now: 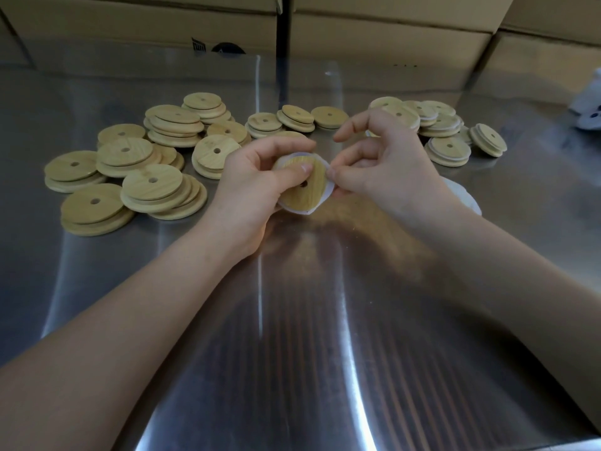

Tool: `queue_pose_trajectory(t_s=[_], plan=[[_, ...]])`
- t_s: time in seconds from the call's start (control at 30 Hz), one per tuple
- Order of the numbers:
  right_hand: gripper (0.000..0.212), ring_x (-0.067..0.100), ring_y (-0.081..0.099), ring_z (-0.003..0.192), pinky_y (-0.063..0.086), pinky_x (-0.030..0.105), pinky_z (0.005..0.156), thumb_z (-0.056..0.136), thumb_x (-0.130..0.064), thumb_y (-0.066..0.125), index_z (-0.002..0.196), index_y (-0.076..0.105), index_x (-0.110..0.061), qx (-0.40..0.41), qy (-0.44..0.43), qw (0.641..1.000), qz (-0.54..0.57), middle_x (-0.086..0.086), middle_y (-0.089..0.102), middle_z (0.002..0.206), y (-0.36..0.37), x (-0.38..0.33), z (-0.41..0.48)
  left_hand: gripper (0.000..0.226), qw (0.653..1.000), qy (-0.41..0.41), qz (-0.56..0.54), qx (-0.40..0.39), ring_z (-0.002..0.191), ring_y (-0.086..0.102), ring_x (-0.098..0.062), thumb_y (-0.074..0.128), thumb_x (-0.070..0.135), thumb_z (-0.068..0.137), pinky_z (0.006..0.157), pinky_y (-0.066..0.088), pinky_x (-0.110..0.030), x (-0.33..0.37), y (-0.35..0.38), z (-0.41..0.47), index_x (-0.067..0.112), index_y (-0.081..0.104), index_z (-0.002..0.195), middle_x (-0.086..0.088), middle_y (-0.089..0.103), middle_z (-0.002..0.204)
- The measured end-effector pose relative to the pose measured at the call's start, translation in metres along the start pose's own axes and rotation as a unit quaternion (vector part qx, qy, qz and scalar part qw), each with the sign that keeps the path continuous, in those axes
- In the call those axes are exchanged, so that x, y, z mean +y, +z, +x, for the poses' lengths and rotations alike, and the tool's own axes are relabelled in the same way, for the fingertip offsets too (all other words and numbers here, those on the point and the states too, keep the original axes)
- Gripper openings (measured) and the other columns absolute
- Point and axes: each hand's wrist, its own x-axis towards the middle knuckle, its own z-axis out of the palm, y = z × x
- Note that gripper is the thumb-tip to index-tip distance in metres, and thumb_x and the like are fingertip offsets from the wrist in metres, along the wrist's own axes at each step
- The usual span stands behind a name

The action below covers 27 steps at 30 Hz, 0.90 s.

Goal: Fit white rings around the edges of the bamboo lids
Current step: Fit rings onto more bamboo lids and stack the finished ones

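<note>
While left fingers (287, 147) grip a round grained bamboo lid (294, 192), right fingers (344, 179) pinch its floppy white ring (329, 189).

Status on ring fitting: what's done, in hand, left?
Done: the small pile of lids on the right shows white rims at the edges. In hand: the left hand holds one lid while the right hand pinches a white ring at its right edge; the ring looks loose, not yet seated. Left: the larger pile on the left shows bare bamboo.

bare forearms (130, 304), left hand (257, 180) and right hand (387, 170), short nails (305, 167).
</note>
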Motion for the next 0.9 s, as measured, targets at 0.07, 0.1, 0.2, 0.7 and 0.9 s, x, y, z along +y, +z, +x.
queue_pose_trajectory(t_s=[0.07, 0.1, 0.2, 0.7, 0.9], plan=[[0.034, 0.035, 0.069, 0.072, 0.057, 0.051, 0.079, 0.078, 0.003, 0.07, 0.092, 0.053, -0.023, 0.009, -0.002, 1.0, -0.012, 0.003, 0.069, 0.069, 0.003, 0.0, -0.001, 0.022, 1.0, 0.007, -0.002, 0.014, 0.095, 0.067, -0.022, 0.064, -0.005, 0.086, 0.092, 0.055, -0.049, 0.0, 0.0, -0.001, 0.012, 0.069, 0.098, -0.01, 0.07, 0.099], [0.035, 0.036, 0.068, 0.073, 0.056, 0.052, 0.079, 0.077, 0.002, 0.07, 0.091, 0.053, -0.024, 0.012, -0.003, 1.0, -0.018, 0.003, 0.068, 0.069, 0.005, 0.0, -0.002, 0.022, 1.0, 0.011, -0.003, 0.021, 0.098, 0.067, -0.025, 0.064, -0.006, 0.086, 0.093, 0.054, -0.052, 0.0, 0.0, -0.001, 0.012, 0.069, 0.097, -0.011, 0.07, 0.1], [0.036, 0.035, 0.068, 0.072, 0.055, 0.052, 0.08, 0.076, 0.002, 0.07, 0.09, 0.052, -0.026, 0.03, -0.007, 0.999, -0.025, 0.002, 0.069, 0.069, 0.007, 0.0, -0.003, 0.022, 0.999, 0.023, 0.006, 0.027, 0.108, 0.066, -0.032, 0.067, -0.004, 0.085, 0.093, 0.053, -0.056, 0.0, 0.0, -0.001, 0.014, 0.069, 0.095, -0.013, 0.07, 0.106], [0.041, 0.018, 0.07, 0.061, 0.056, 0.028, 0.061, 0.078, 0.006, 0.072, 0.097, 0.048, -0.021, -0.039, -0.001, 0.998, 0.039, 0.008, 0.072, 0.067, -0.007, -0.001, 0.003, 0.026, 0.997, 0.009, 0.069, -0.012, 0.1, 0.07, -0.025, 0.069, -0.001, 0.084, 0.088, 0.058, -0.044, 0.004, -0.001, 0.0, 0.018, 0.072, 0.102, -0.01, 0.074, 0.102], [0.037, 0.019, 0.071, 0.065, 0.057, 0.028, 0.063, 0.08, 0.006, 0.072, 0.097, 0.049, -0.017, -0.062, 0.001, 0.996, 0.057, 0.008, 0.072, 0.07, -0.01, -0.001, 0.003, 0.024, 0.997, 0.009, 0.075, -0.015, 0.1, 0.07, -0.025, 0.069, 0.001, 0.085, 0.089, 0.057, -0.045, 0.004, -0.003, 0.001, 0.018, 0.072, 0.102, -0.01, 0.074, 0.102]])
